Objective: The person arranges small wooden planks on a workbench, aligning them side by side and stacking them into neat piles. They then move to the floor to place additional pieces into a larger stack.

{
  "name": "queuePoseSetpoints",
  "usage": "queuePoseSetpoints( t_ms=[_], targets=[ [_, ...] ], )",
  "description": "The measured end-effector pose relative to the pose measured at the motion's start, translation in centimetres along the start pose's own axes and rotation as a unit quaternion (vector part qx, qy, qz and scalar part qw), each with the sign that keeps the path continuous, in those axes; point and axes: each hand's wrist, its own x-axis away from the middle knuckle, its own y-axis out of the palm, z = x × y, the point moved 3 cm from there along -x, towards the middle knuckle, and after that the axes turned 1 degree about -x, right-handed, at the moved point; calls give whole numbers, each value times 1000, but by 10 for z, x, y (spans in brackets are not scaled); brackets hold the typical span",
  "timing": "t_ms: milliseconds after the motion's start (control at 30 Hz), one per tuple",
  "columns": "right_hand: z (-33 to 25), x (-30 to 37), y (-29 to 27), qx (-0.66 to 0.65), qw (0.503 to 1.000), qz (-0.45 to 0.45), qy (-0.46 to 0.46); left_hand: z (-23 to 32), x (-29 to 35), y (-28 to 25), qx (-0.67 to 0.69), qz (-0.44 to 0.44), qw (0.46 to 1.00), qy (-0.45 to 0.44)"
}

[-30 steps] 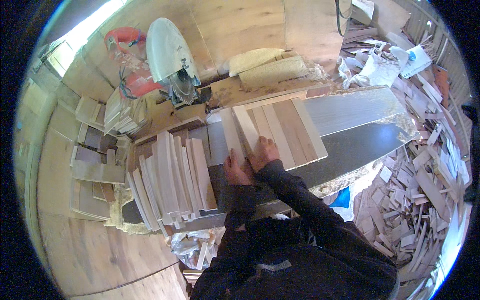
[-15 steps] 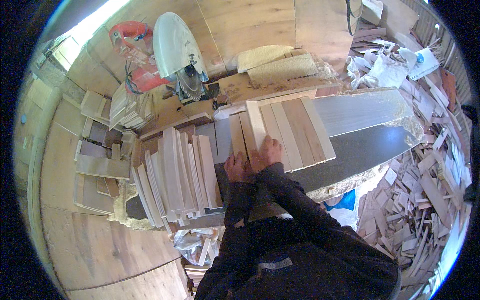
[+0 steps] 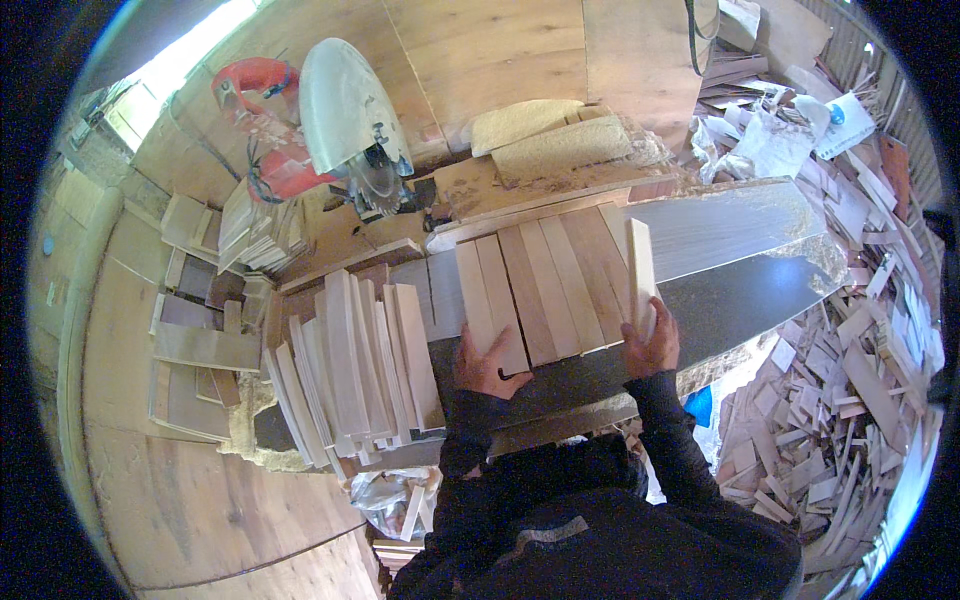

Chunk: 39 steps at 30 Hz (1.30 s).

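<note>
Flat wooden slats [image 3: 541, 285] lie side by side on the saw table [image 3: 740, 290], with a dark gap between two of them. My left hand [image 3: 487, 362] rests at the near ends of the leftmost slats, thumb and fingers spread apart. At the right end of the row, my right hand [image 3: 652, 345] grips the near end of a wooden slat [image 3: 641, 265] that stands raised on its edge. A stack of slats on edge [image 3: 365, 360] leans together to the left of my left hand.
A circular saw with a pale guard [image 3: 352, 105], a red body and a toothed blade [image 3: 380, 190] sits beyond the row, behind a wooden fence [image 3: 545, 212]. Loose offcuts [image 3: 810, 420] heap up at the right. Smaller wood stacks [image 3: 262, 225] stand at the far left.
My hands, close together before, have moved apart, the right one going right. The slat that stood raised mid-row no longer does; one is now raised at the right end.
</note>
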Motion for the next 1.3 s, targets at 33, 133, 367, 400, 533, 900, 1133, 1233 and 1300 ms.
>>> queuePoseSetpoints(
  t_ms=[33,133,367,400,533,900,1133,1233,1300],
  targets=[
    [4,-1,-5,-5,997,47,-55,-2,0,-1,29,-9,999,10],
    [24,-5,-13,44,995,82,-45,1,-1,0,-27,3,1000,-10],
    [39,-10,-13,50,994,69,-62,12,-9,22,-49,78,985,-149],
    [39,-10,-13,45,994,72,-63,5,-10,21,-29,60,987,-144],
    [40,-8,-12,38,995,64,-63,-6,-3,20,-24,65,991,-114],
    [50,-19,-9,71,996,38,-40,20,-5,27,-77,81,987,-114],
    [83,-44,-23,166,985,6,-40,11,6,14,-46,46,998,-19],
    [89,-47,-26,205,979,-10,0,4,5,15,-37,29,999,-5],
    [90,-49,-25,220,974,-35,31,-1,4,14,-41,41,998,13]
  ],
)
